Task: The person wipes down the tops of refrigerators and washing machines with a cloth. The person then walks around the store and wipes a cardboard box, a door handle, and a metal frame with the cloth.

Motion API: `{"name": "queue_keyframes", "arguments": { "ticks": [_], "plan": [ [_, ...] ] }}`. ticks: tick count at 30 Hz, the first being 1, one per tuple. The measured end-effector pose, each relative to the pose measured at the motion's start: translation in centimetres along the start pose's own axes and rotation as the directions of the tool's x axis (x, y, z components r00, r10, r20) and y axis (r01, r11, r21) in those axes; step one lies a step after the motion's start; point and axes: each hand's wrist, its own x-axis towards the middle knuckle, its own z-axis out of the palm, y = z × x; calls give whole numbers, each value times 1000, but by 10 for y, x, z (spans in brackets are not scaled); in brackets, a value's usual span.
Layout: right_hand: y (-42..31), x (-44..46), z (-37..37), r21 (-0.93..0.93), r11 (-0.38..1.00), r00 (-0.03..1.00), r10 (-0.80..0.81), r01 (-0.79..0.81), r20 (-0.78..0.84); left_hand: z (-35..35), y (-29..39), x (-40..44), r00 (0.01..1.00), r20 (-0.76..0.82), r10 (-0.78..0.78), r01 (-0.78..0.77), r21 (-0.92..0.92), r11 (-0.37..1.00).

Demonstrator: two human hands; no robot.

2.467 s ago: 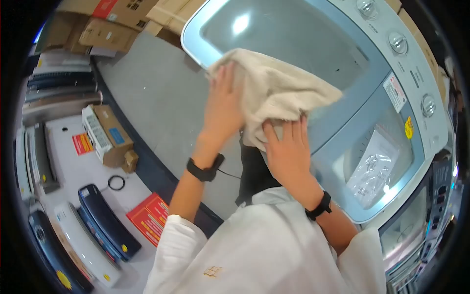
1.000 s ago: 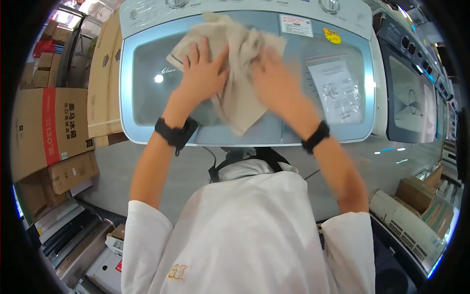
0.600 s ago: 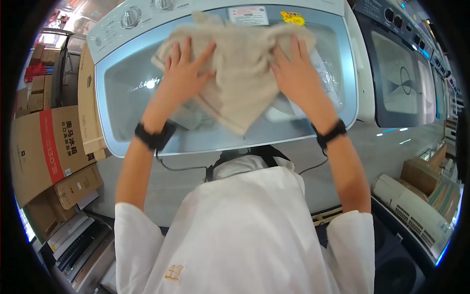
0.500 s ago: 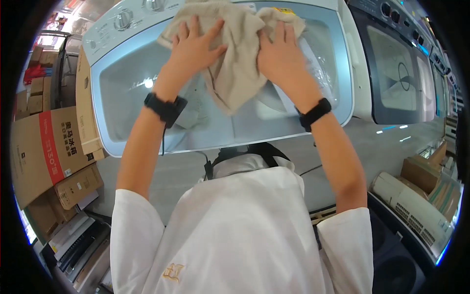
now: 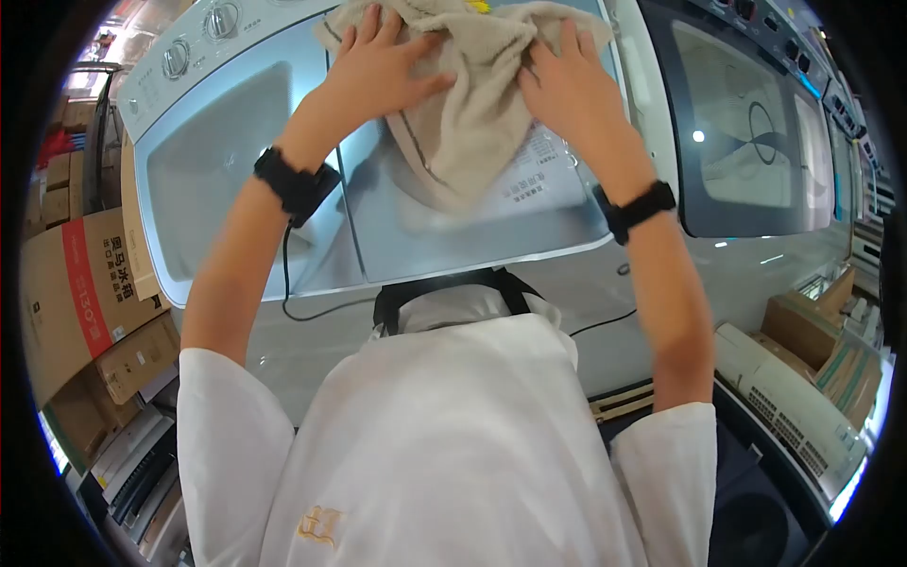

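Note:
A beige towel [image 5: 472, 113] lies bunched over the far right part of a twin-tub washing machine [image 5: 316, 255], one corner hanging toward me. My left hand [image 5: 383, 76] rests on the towel's left side, fingers stretched out and thumb apart. On its right side lies my right hand [image 5: 572, 90], fingers stretched out and pressing down on the cloth. Beneath the towel a sheet or bag with printed text [image 5: 539, 180] shows partly; the rest is covered. Both wrists wear black bands.
Control knobs [image 5: 221, 21] line the machine's far left edge. A dark-lidded washer [image 5: 746, 132] stands close on the right. Cardboard boxes [image 5: 132, 265] are stacked at the left. A white slatted unit [image 5: 784, 406] and cartons lie at the lower right. A black cable [image 5: 326, 312] hangs from my left wrist.
My hands and the towel have moved right across the machine's top. The view has shifted too, so the machine sits further left, and the printed text now shows under the towel.

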Motion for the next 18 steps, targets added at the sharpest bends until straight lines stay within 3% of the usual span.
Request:
{"name": "queue_keyframes", "arguments": {
  "ticks": [3, 6, 11, 14, 18],
  "plan": [
    [-5, -3, 4, -123, 991, 998, -62, 62, 4, -8, 15, 1, 998, 43, -41, 42, -7, 999],
    [-26, -52, -33, 107, 994, 998, -19, 13, 54, -11, 27, -28, 1000, -21, 12, -13, -70, 997],
    [-20, -120, -94, 202, 973, 937, 38, -114, 348, -16, 49, -85, 992, -81, 99, -109, -130, 985],
    [21, -105, -73, 136, 984, 964, 74, -112, 257, -11, 41, -74, 990, -88, 110, -119, -109, 987],
    [-1, -59, -44, 37, 996, 984, 75, -82, 160, -17, 59, -38, 996, -81, 36, -45, -111, 993]
  ]
}}
